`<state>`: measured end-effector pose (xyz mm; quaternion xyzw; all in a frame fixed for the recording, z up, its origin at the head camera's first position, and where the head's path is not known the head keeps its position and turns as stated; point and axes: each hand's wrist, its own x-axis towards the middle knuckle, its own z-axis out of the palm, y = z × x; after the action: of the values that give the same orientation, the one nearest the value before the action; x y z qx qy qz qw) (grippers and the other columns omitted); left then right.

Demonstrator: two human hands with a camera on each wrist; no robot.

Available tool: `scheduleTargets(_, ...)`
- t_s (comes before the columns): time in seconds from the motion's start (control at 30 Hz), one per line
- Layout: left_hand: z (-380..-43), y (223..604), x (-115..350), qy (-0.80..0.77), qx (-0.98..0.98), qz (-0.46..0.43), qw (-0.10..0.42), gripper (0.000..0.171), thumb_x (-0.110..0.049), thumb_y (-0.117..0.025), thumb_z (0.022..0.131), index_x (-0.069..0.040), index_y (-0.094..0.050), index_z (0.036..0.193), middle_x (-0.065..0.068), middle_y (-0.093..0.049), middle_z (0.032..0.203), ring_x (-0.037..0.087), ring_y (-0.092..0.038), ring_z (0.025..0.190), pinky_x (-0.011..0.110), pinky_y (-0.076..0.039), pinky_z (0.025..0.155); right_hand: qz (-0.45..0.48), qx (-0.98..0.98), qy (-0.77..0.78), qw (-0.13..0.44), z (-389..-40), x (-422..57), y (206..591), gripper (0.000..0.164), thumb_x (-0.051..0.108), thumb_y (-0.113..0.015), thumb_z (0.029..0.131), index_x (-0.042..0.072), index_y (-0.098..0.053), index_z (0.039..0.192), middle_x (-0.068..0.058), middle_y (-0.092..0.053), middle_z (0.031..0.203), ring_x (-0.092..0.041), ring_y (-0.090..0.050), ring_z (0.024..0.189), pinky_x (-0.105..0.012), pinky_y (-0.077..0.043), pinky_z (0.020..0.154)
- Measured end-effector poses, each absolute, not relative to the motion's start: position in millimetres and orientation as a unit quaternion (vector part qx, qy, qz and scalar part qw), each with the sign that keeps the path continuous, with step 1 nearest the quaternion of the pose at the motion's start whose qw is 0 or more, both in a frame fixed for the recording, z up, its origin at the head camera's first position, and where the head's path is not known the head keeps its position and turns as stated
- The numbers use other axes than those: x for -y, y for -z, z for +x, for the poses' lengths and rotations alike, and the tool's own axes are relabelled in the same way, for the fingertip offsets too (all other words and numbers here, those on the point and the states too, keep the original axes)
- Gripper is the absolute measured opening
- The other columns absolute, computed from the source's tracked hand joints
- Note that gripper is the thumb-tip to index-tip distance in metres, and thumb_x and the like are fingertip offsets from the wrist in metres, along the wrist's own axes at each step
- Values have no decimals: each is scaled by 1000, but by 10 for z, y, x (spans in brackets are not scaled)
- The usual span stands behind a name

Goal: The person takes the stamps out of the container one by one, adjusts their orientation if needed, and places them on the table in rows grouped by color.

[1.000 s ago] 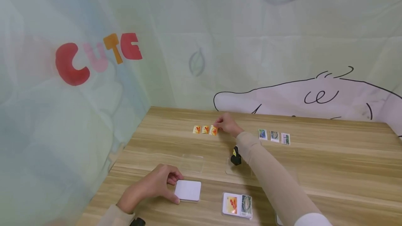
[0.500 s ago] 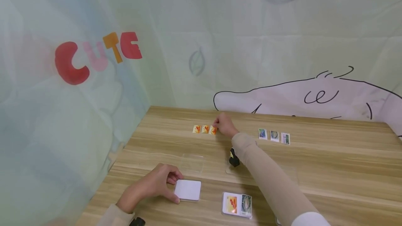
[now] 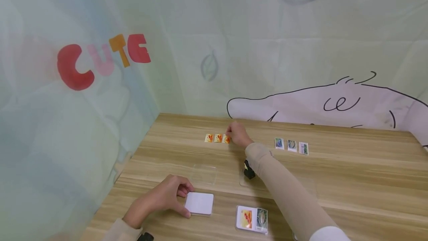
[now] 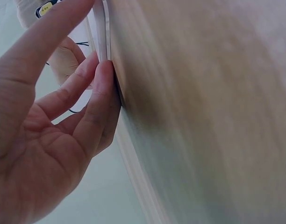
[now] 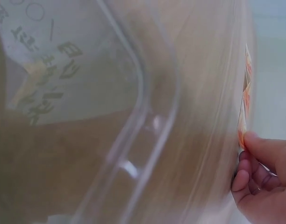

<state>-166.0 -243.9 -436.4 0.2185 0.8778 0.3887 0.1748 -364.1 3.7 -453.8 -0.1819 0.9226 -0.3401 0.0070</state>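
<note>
Toward the back of the table, my right hand (image 3: 238, 134) pinches the right edge of an orange-yellow stamp (image 3: 226, 139). Two similar orange stamps (image 3: 214, 138) continue the row to its left. The right wrist view has the thumb on the stamp's edge (image 5: 242, 133), with the other fingers curled below. Near the front, my left hand (image 3: 167, 196) holds a flat white square case (image 3: 200, 203) with rounded corners by its left side, thumb at the near corner and fingers at the far one. In the left wrist view the fingertips (image 4: 103, 77) press the case's rim.
Three landscape stamps (image 3: 292, 145) lie in a row farther right. A clear case (image 3: 246, 227) with an orange and a green stamp on it sits right of the white one. Transparent lids (image 3: 204, 174) lie mid-table; my right forearm (image 3: 284, 181) crosses above one. A printed curtain (image 3: 214, 66) backs the table.
My right hand has shifted slightly left, and the stamp at its fingertips now sits closer to the two beside it. The left hand and the white case stay put.
</note>
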Motion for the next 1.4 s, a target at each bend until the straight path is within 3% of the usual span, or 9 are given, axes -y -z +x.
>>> scheduleTargets(0.4,-1650,4356,2436,-386,-879,221,172,51,-18,-97,60,-3,-68,99,0,-66,94,15,-63,84,28,-56,75,-183,-926,330,0,-3600,-29,4546,6,-4,-66,92,-3,-68,86,-10,-61,86,-24,-55,84,-38,-49,82)
scheduleTargets(1.0,-1621,4338,2419,-386,-879,223,170,52,-17,-97,60,-2,-68,100,2,-67,95,13,-63,84,28,-55,76,-177,-916,360,0,-3610,-68,4545,4,-4,-69,90,-5,-71,86,-11,-66,84,-23,-58,82,-37,-50,81)
scheduleTargets(1.4,-1632,4327,2421,-382,-878,227,177,53,-17,-97,61,-2,-67,102,1,-65,97,13,-62,86,29,-55,78,-182,-911,370,8,-3644,-113,4494,13,7,-71,92,-6,-71,93,-12,-66,87,-22,-57,81,-36,-50,78)
